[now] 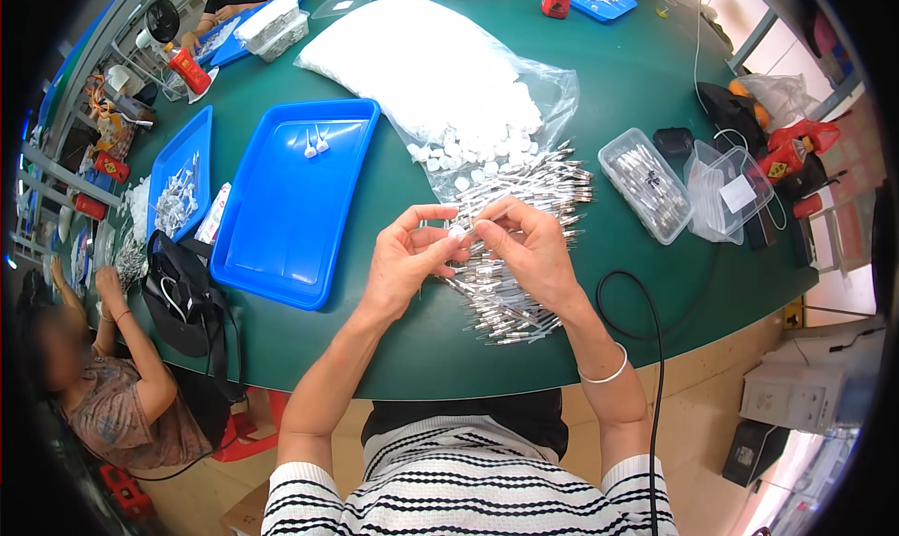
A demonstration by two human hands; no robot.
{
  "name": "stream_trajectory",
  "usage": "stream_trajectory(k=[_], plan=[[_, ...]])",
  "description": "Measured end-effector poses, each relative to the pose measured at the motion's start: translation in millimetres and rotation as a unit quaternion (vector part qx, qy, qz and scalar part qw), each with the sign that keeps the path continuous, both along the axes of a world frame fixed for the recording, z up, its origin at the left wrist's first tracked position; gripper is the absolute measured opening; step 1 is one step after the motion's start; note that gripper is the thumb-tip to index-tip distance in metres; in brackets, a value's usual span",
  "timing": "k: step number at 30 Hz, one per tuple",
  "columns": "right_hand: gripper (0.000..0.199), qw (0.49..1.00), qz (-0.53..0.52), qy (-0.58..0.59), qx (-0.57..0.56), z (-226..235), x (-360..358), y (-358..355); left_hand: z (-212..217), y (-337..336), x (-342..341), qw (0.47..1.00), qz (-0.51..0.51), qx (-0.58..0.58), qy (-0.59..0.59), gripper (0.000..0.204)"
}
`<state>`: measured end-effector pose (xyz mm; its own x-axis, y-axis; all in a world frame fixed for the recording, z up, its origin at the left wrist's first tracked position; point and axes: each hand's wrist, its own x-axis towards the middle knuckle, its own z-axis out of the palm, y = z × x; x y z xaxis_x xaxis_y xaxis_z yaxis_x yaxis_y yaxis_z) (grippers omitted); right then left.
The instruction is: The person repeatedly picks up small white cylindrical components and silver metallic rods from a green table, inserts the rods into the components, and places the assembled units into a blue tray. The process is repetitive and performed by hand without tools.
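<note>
- Lying in 1 big blue tray [276, 227]: 2 white-capped pieces [311, 150];
- 1 left hand [405, 255], pinching 1 white cap [457, 231]; likely light, stiff, smooth, best held by its rim;
- 1 heap of thin pins [506, 302]; too many to count;
- 1 right hand [534, 250] beside the cap; its grip I cannot tell;
- 1 clear box [676, 225] of pins

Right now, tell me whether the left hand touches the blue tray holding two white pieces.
Apart: the head view shows green tabletop between the left hand and the blue tray.
</note>
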<state>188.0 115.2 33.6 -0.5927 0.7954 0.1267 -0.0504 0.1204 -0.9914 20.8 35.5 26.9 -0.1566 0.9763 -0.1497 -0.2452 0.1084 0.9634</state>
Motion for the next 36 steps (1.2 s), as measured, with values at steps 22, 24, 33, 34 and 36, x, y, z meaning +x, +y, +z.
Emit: stream_trajectory(k=[22, 24, 33, 34, 36], plan=[[0.014, 0.983, -0.019, 0.153, -0.104, -9, -6, -4, 2, 0, 7, 0.997, 0.038, 0.013, -0.065, 0.020], [0.014, 0.982, -0.022, 0.156, -0.101, -11, -8, -6, 0, 1, 7, 0.996, 0.040, 0.014, -0.080, 0.018], [0.016, 0.953, -0.008, 0.221, -0.209, -17, -12, -12, -2, 1, 9, 0.982, 0.052, -0.009, -0.180, 0.011], [0.016, 0.947, -0.003, 0.231, -0.225, -18, -12, -12, -1, 0, 10, 0.980, 0.052, -0.011, -0.193, 0.011], [0.017, 0.940, 0.000, 0.242, -0.240, -20, -12, -12, -1, 0, 10, 0.976, 0.052, -0.013, -0.209, 0.010]])
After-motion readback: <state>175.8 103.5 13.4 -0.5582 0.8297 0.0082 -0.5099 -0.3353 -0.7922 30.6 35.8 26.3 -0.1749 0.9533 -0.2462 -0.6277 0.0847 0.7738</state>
